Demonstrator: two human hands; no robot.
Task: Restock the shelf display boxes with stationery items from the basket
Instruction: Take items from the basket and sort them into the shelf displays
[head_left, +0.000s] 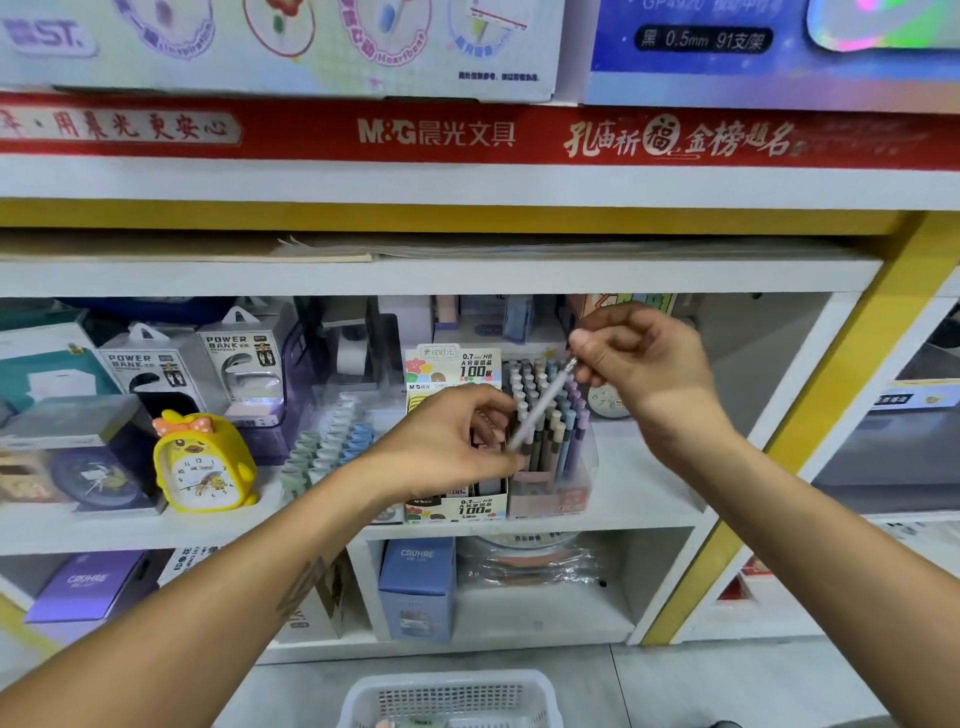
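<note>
- A pale pencil (540, 404) hangs slantwise in front of the shelf, its metal tip up at about 1 o'clock and its blurred lower end down at 7 o'clock, just over the display box (550, 462) packed with upright pencils.
- To do this step well, I judge the pencil should be turned upright, lined up over a free slot among the packed ones, and lowered straight, so that the neighbours are not knocked askew.
- The lower end should be steadied until it is seated; the blur there suggests it is moving, so slowing down would help.
- The right hand (639, 358) pinches the pencil's top end between thumb and fingertips, the other fingers curled in.
- The left hand (452, 441) sits at 9 o'clock of the pencil's lower end, fingers curled. They seem to touch or pinch that end, but blur makes this uncertain.
- At 9 o'clock of the display box stands a lead refill box (457, 506), partly behind the left hand.
- Further out at 9 o'clock sits a yellow duck clock (202, 467).
- Down at 6 o'clock, on the floor, the white basket (452, 696) waits with a few items, well apart from the shelf.
</note>
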